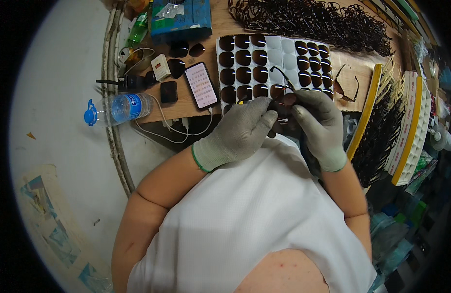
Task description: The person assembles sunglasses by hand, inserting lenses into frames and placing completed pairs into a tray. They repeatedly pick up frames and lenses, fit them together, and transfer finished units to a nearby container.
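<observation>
Both my hands wear thin grey gloves and meet at the near edge of the table. Between them is a dark-framed pair of sunglasses, one temple arm pointing up and away. My left hand is closed on the left side of it, thumb and fingers pressed together. My right hand pinches the right side near a brown lens. A small yellow-tipped thing shows beside my left fingers; its kind is not clear. Just beyond my hands lies a white tray with rows of dark brown lenses, some of its pockets bare.
A tangled heap of brown eyeglass frames lies at the back. Another pair of glasses rests right of the tray. Farther right stand yellow-edged racks of frames. On the left are a lit phone, a water bottle, a blue box and cables.
</observation>
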`<state>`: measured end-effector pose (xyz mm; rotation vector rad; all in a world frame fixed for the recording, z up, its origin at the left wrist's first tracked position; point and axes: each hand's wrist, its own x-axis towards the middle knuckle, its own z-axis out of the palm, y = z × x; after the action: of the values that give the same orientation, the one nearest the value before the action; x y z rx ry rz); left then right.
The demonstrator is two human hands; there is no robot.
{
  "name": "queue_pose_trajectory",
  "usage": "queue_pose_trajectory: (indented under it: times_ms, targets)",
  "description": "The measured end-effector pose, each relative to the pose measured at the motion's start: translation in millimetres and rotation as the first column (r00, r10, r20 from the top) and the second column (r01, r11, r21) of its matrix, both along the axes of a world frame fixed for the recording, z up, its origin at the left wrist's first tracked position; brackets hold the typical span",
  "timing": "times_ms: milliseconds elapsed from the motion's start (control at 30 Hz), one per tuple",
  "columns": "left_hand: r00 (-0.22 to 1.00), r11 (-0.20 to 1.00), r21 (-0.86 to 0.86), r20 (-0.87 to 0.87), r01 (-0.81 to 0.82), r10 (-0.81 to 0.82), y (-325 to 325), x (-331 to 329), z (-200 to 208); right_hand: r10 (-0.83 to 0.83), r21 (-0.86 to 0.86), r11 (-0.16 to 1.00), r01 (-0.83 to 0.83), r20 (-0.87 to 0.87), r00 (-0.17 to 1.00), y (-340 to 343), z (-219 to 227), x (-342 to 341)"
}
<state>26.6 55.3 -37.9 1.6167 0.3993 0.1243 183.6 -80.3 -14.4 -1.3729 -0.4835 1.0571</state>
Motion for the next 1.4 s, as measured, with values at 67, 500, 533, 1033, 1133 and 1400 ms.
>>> queue_pose_trajectory:
  times_ms: [67, 500, 533, 1033, 1133, 1400]
  targets:
    - [0.999, 0.992, 0.119, 0.029, 0.036, -0.040, 0, -3, 8, 0.104, -0.044, 0.994, -0.100, 0.104, 0.989, -10, 10, 6]
    - [0.985, 0.867, -0.473, 0.014, 0.160, -0.174, 1, -13, 18, 0.249, 0.055, 0.968, -0.244, -0.291, 0.924, -39, -5, 11]
    - [0.986, 0.871, -0.466, 0.010, 0.154, -0.169, 0, -13, 19, 0.259, 0.059, 0.966, -0.253, -0.285, 0.923, -39, -7, 10]
    - [0.997, 0.997, 0.005, -0.034, 0.072, -0.071, -10, -9, 10, 0.068, -0.126, 0.990, -0.068, -0.011, 0.998, -33, 1, -20]
    - [0.996, 0.996, 0.027, 0.019, 0.083, -0.083, -8, -8, 10, 0.113, -0.095, 0.990, -0.108, 0.051, 0.992, -37, 7, -16]
    - [0.978, 0.987, 0.136, 0.179, 0.087, -0.111, -19, 1, 34, 0.076, -0.085, 0.994, -0.072, 0.045, 0.996, -48, 27, -14]
